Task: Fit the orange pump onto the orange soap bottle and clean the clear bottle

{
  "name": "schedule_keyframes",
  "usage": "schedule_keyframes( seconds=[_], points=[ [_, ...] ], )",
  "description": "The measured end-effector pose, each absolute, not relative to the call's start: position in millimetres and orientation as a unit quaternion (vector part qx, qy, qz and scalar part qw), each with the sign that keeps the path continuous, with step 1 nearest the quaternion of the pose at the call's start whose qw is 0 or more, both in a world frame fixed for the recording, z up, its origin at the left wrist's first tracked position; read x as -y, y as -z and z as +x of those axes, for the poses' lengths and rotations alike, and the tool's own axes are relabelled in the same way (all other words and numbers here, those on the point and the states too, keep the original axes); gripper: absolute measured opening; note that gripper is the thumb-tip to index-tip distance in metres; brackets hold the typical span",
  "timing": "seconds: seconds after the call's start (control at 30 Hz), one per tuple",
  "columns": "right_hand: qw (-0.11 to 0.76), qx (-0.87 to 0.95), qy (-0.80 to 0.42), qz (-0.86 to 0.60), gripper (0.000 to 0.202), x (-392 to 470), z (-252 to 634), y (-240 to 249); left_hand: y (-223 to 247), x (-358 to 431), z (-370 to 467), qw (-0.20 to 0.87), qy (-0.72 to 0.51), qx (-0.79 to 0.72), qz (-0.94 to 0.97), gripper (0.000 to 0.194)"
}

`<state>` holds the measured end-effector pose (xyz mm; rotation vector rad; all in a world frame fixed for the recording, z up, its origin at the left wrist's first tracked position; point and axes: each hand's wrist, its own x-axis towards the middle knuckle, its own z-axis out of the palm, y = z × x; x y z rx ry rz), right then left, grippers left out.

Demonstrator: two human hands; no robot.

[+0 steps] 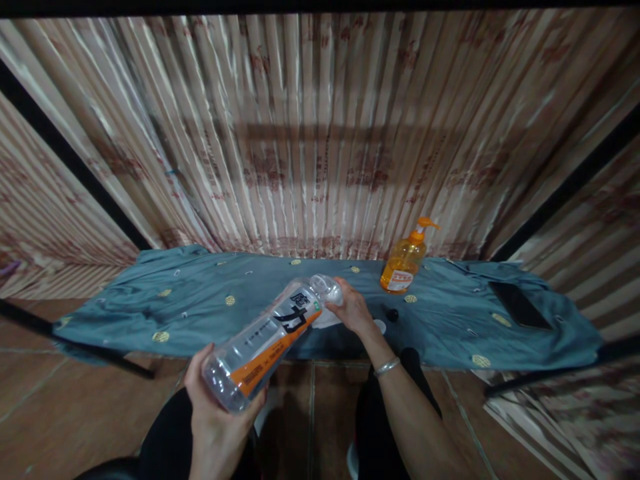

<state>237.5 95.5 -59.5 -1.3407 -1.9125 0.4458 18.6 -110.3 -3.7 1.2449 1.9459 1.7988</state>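
"Where is the large clear plastic bottle point(273, 340) with the orange label?"

"Tilted — base gripped in the left hand point(217, 427), fingers curved around it, upper end over the teal cloth-covered table point(190, 317)."

"And the right hand point(353, 308)?"

"Fingers pinching the rounded clear plastic at the bottle's upper end."

A black "力" point(293, 319) and small "×" point(265, 362) mark a clear plastic bottle point(265, 341); red print point(401, 278) on the pump bottle point(406, 259) is illegible.
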Motion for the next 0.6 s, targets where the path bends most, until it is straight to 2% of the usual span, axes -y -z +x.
schedule_keyframes(
  seconds=[0.4, 0.6],
  points=[
    [0.379, 0.745, -0.186, -0.516, 0.064, -97.3, 239.9, 59.8, 0.7, 106.4, 13.3, 0.112, -0.585, -0.687, 0.417, 0.106],
    [0.380, 0.747, -0.184, -0.514, 0.064, -98.3, 240.7, 60.5, -2.4, 104.6, 13.3, 0.115, -0.593, -0.675, 0.424, 0.098]
  ],
)
